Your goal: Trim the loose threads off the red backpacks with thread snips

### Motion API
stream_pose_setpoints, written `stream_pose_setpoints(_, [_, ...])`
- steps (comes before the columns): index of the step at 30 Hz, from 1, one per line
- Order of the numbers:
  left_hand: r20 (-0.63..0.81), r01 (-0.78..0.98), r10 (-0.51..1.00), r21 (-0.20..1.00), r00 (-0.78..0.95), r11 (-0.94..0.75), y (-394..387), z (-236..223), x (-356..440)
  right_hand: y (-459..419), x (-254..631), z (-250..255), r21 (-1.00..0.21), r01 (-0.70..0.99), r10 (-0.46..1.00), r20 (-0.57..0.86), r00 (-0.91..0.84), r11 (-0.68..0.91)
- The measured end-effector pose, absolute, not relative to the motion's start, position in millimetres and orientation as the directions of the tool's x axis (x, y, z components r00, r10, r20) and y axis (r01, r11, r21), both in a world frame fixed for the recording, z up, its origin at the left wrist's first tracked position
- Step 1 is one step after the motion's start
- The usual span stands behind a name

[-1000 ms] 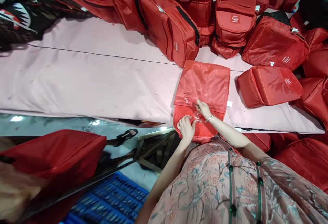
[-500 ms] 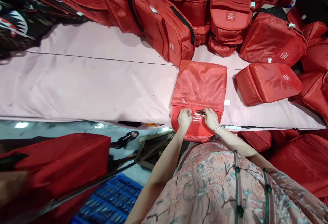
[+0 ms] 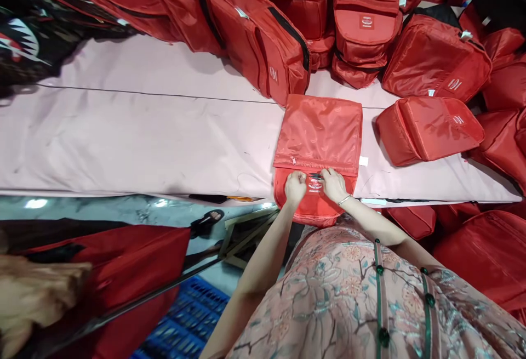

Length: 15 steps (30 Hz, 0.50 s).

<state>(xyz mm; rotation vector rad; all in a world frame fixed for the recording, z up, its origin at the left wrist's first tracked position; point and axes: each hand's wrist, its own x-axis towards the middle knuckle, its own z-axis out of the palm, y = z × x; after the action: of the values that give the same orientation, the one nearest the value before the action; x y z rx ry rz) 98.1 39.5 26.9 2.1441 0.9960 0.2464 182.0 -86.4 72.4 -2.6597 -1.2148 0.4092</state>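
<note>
A red bag (image 3: 320,129) lies flat at the table's near edge, with a zipper across its middle and a printed patch on the lower part. My right hand (image 3: 334,186), wearing a bracelet, is closed around small dark thread snips (image 3: 315,176), whose tips point left over the bag just below the zipper. Facing it, my left hand (image 3: 295,188) is closed in a pinch on the bag's lower left part. What its fingers hold, if anything, is too small to make out.
Several red bags (image 3: 263,46) stand along the table's far side, and another red bag (image 3: 429,131) lies to the right. Dark patterned bags (image 3: 24,46) are at the far left. Below, another person's hand (image 3: 36,298) is near red fabric (image 3: 143,260) and a blue crate (image 3: 181,315).
My right hand and the snips have shifted slightly left, closer to my left hand. At lower left, the other person's hand has come further into view and the red fabric has moved.
</note>
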Motion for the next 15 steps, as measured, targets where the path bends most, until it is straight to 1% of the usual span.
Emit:
stream_pose_setpoints(2, [-0.097,0.560,0.764,0.740,0.637,-0.373,39.1,23.0,97.4,-87.6,184.6,74.4,-0.266,0.721,0.768,-0.176,0.616,-0.639])
stream_pose_setpoints(5, [-0.038,0.516,0.852,0.810,0.522,-0.280,38.3,17.1,94.6,-86.7,187.5,76.9,-0.229,0.745,0.779,-0.170,0.603,-0.627])
stream_pose_setpoints(7, [-0.022,0.496,0.879,0.832,0.477,-0.248,37.4,14.6,91.0,-85.0,188.9,77.7,-0.212,0.763,0.792,-0.164,0.589,-0.611])
stream_pose_setpoints(12, [-0.048,0.520,0.882,0.822,0.468,-0.232,31.4,15.0,80.3,-81.5,191.6,79.9,-0.194,0.789,0.812,-0.181,0.554,-0.582])
stream_pose_setpoints(15, [-0.033,0.540,0.894,0.807,0.446,-0.239,26.8,15.2,75.4,-80.4,192.5,82.5,-0.192,0.790,0.811,-0.197,0.550,-0.582])
